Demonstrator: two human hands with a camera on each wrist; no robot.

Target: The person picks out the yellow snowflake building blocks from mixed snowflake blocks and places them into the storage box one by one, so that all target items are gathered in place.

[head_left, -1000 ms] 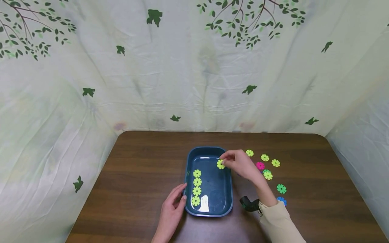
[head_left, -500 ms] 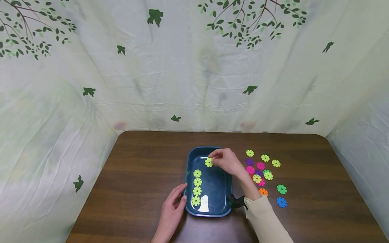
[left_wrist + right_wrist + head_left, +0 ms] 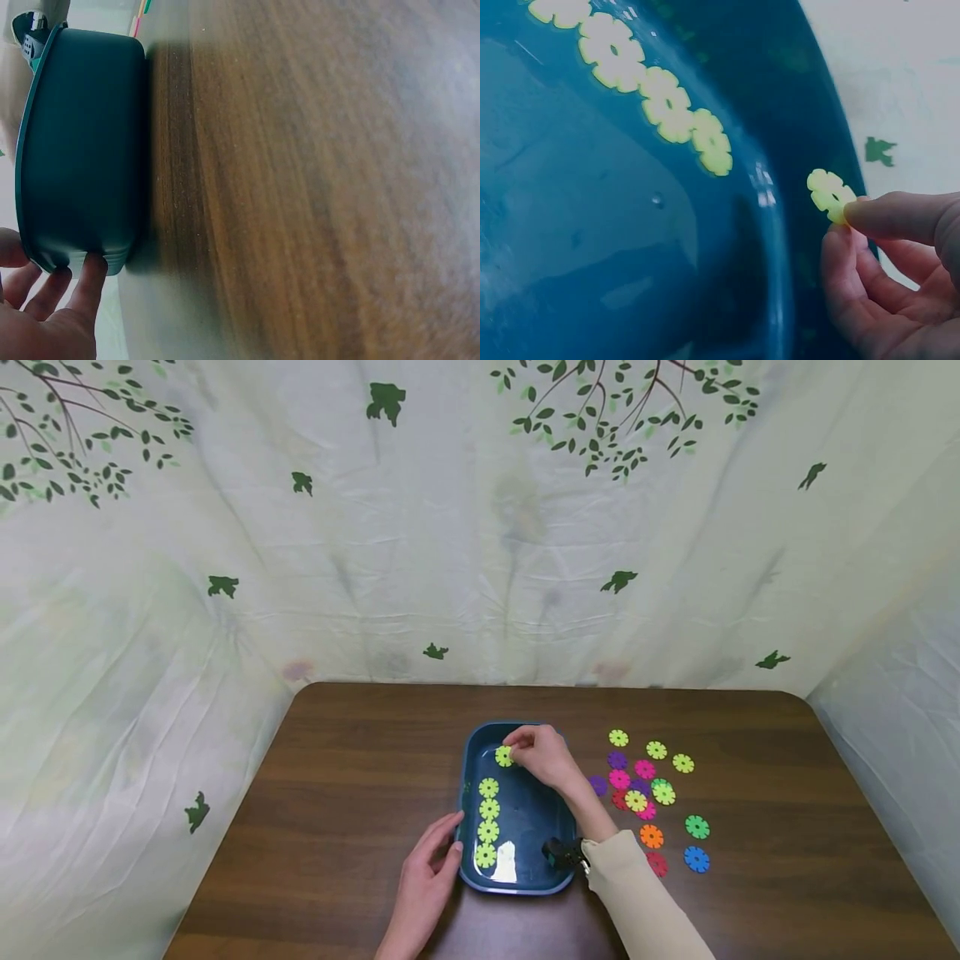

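Observation:
A yellow-green notched plastic disc (image 3: 831,196), like a small flower, is pinched between the thumb and fingers of my right hand (image 3: 542,755). The hand holds it above the far part of a blue tray (image 3: 525,891). Inside, along the tray's left side, several like discs (image 3: 488,810) lie flat in a column. The held disc is just beyond the column's far end, apart from it. My left hand (image 3: 424,881) touches the tray's left side with its fingertips. In the left wrist view, its fingers (image 3: 88,289) rest against the outer wall, with the thumb near the rim.
Right of the tray, loose discs in yellow, pink, purple (image 3: 617,760), orange (image 3: 652,836), green (image 3: 697,827) and blue (image 3: 697,859) lie on the brown wooden table (image 3: 360,777), some overlapping. A pale curtain (image 3: 465,527) with printed leaves hangs behind the table.
My right hand has carried the yellow-green disc leftward across the tray towards the column's far end. Loose discs it covered now show. The left hand stays at the tray.

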